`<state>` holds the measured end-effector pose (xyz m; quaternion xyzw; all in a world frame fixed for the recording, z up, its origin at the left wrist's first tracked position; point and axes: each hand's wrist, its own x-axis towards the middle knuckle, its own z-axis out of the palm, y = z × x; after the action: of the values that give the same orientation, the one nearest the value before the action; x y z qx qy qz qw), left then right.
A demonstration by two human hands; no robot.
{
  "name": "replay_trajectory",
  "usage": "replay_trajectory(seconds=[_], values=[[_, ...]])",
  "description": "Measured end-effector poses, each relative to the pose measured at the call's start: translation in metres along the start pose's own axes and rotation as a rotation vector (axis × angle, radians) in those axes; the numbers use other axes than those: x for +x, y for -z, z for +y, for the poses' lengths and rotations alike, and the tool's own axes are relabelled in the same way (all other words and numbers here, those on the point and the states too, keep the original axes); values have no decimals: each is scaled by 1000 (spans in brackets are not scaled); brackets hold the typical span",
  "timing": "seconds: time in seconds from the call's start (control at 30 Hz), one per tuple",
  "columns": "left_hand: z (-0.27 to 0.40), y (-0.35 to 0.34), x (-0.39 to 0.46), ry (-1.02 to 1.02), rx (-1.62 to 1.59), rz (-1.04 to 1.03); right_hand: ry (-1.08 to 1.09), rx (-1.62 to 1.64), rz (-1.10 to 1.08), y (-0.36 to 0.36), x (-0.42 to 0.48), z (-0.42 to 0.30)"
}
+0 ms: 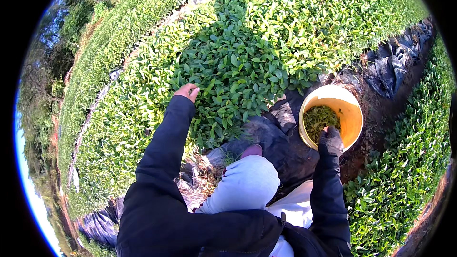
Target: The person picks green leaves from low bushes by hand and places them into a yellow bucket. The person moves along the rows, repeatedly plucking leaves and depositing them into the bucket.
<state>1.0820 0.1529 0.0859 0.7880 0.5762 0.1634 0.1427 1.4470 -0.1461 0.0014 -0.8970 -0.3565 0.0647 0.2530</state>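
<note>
My left hand [187, 92], bare, is at the near left edge of the shaded part of a leafy green hedge [228, 57]. Its thumb and fingertips come close together at the leaves; whether a leaf is between them is too small to tell. My right hand [331, 139], in a dark glove with a bare fingertip or thumb showing, is at the near rim of a yellow plastic bucket [351, 114]. Picked green leaves [319, 119] cover the bucket's bottom. The right fingers are partly hidden, so their grip on anything is unclear.
Black ground sheeting [267, 142] lies between the rows, with a bunched heap of it [389, 67] at the upper right. Another leafy row [396, 182] runs along the right. My white-trousered knee [250, 182] is before the hedge. Trees stand far left.
</note>
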Motion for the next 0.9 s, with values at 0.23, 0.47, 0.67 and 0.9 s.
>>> replay_trajectory(seconds=[0.23,0.47,0.67,0.9], values=[[53,-56,129,-71,63,4,-48,-22,-21,-4,1,3],[37,-113,214,-64,93,-253,-55,-40,24,-5,-2,1],[38,-121,217,-173,213,-297,-40,-71,134,-1,-2,-4],[51,-70,183,366,-1055,-656,-64,-90,147,-3,-3,-6]])
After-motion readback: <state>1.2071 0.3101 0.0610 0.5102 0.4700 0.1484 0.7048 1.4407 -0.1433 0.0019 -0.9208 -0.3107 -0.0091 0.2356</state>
